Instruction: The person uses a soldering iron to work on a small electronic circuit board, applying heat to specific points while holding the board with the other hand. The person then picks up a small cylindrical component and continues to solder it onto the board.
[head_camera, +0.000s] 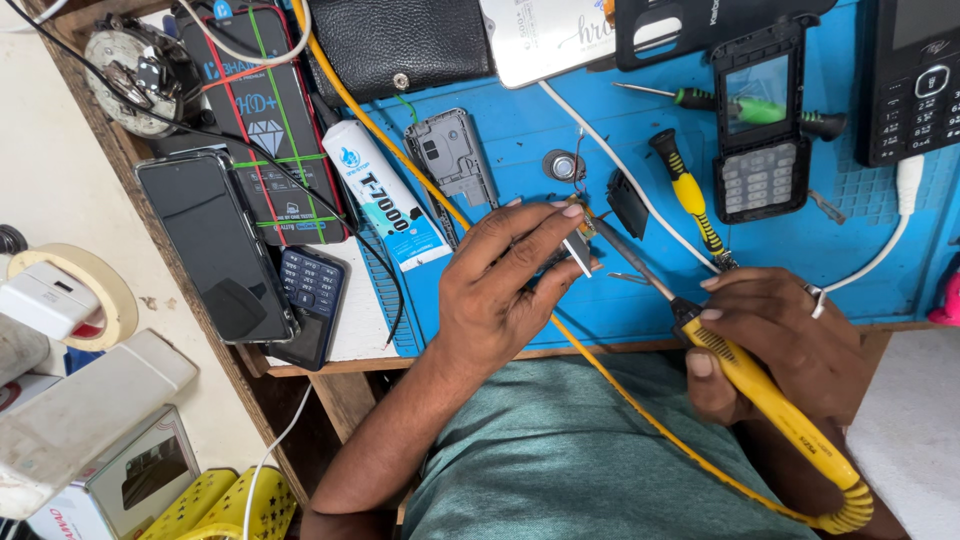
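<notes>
My left hand (505, 285) pinches a small electronic part (577, 240) with thin wires above the blue work mat (560, 130). My right hand (780, 345) grips a yellow-handled soldering iron (760, 390). Its dark metal tip (610, 240) touches the small part between my left fingers. The iron's yellow cord loops under my right wrist and runs up across the mat.
A glue tube (385, 195), a grey phone back shell (455, 155), a yellow screwdriver (690, 195), a green screwdriver (745, 105) and an opened keypad phone (760, 120) lie on the mat. Smartphones (215, 245) and a tape roll (75, 290) sit at left.
</notes>
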